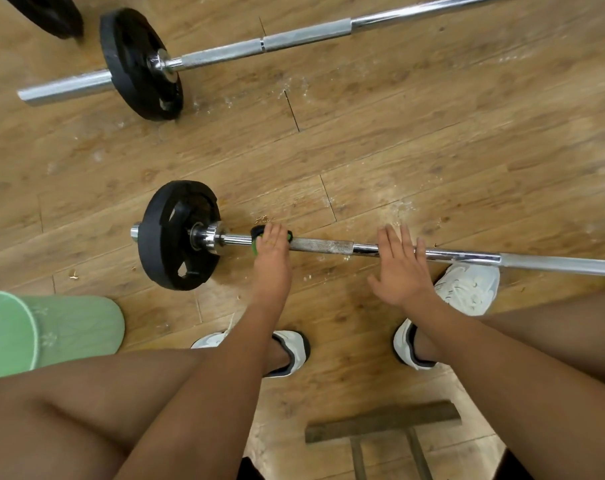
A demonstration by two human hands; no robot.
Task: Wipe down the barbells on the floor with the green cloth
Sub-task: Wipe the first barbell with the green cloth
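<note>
A wooden frame [380, 426] sits nearest, with white shoes [467, 289] and a pale green bin [69, 327] close under the near barbell [322, 244]. The left hand [271, 247] curls over the green cloth [255, 247], wrapping it round the shaft beside the plate [176, 237]. The right hand [400, 268] lies flat with fingers spread, likely stopping the bar rolling. The far barbell [225, 55] lies well apart
</note>
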